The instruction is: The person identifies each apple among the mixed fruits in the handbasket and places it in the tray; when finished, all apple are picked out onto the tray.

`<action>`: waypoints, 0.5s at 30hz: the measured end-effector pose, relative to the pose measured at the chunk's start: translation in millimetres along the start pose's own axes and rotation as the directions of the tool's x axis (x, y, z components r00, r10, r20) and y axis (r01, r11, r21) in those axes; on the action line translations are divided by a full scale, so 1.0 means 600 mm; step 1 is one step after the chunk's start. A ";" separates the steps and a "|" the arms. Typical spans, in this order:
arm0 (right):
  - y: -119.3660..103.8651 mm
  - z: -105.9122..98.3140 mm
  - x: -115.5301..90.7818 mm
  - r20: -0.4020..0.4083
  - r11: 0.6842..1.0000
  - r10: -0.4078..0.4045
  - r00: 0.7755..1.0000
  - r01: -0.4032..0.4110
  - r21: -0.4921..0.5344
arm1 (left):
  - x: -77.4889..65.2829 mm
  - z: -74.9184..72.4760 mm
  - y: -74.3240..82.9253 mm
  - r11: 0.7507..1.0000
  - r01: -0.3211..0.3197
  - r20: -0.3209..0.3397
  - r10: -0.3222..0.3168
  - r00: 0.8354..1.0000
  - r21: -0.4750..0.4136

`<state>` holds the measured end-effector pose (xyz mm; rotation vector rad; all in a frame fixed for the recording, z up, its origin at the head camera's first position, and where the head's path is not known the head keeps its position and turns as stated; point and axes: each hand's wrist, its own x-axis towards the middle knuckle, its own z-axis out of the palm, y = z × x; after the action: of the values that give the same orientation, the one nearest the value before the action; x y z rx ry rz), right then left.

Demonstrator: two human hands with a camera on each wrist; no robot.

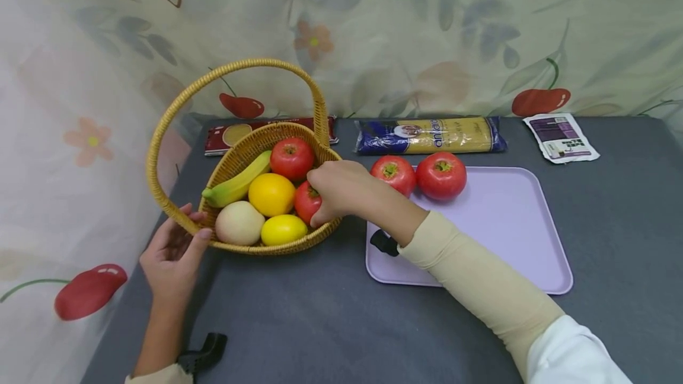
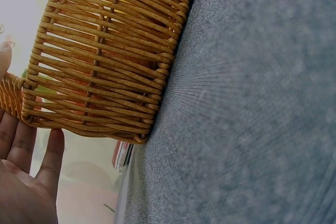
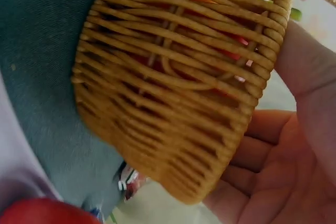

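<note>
A wicker basket [image 1: 277, 248] with a tall arched handle stands on the left of the table. It holds a banana [image 1: 237, 182], an orange [image 1: 272, 194], a yellow lemon [image 1: 284, 230], a pale round fruit [image 1: 239, 223] and two red pomegranates. One pomegranate [image 1: 292, 159] lies at the back. My right hand [image 1: 341, 191] reaches over the right rim and grips the other pomegranate [image 1: 306, 201], partly covering it. At the left, my left hand [image 1: 176, 250] holds the basket by the foot of its handle, thumb in front and fingers behind, as the left wrist view also shows.
A lilac tray [image 1: 512, 224] lies to the right under my right forearm, with two more pomegranates [image 1: 441, 176] at its back left. Along the back edge are a dark red packet [image 1: 219, 140], a pasta bag [image 1: 429, 135] and a white-purple pouch [image 1: 562, 138]. A patterned curtain hangs behind.
</note>
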<state>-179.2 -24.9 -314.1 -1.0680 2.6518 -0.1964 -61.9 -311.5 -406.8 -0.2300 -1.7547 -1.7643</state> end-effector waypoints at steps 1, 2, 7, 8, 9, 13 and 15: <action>-0.001 0.000 0.002 0.008 1.000 0.002 1.000 -0.002 -0.007 | 0.000 0.000 0.000 1.000 0.001 -0.002 -0.001 1.000 -0.002; -0.002 0.000 0.003 0.011 1.000 0.002 1.000 -0.002 -0.014 | -0.001 0.000 0.000 1.000 0.001 -0.002 -0.001 1.000 -0.004; -0.004 0.003 0.001 -0.030 1.000 -0.015 0.999 0.015 -0.008 | -0.002 0.002 0.001 1.000 0.007 -0.004 -0.007 1.000 -0.002; -0.004 0.003 -0.001 -0.046 1.000 -0.022 0.999 0.022 0.001 | -0.002 0.002 0.001 1.000 0.008 -0.004 -0.008 1.000 -0.002; -0.004 0.003 -0.003 -0.062 0.999 -0.029 0.998 0.030 0.015 | -0.001 0.002 0.002 1.000 0.009 -0.004 -0.009 1.000 -0.001; -0.002 0.003 -0.010 -0.115 0.992 -0.081 0.990 0.091 0.087 | 0.000 0.002 0.003 1.000 0.009 -0.004 -0.009 1.000 -0.005; -0.002 0.002 -0.015 -0.147 0.983 -0.106 0.983 0.126 0.134 | 0.001 0.002 0.004 1.000 0.008 -0.003 -0.008 1.000 -0.005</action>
<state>-172.0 -19.6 -313.5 -1.2024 2.6492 -0.4936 -61.1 -310.2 -404.3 -0.2225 -1.7517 -1.7733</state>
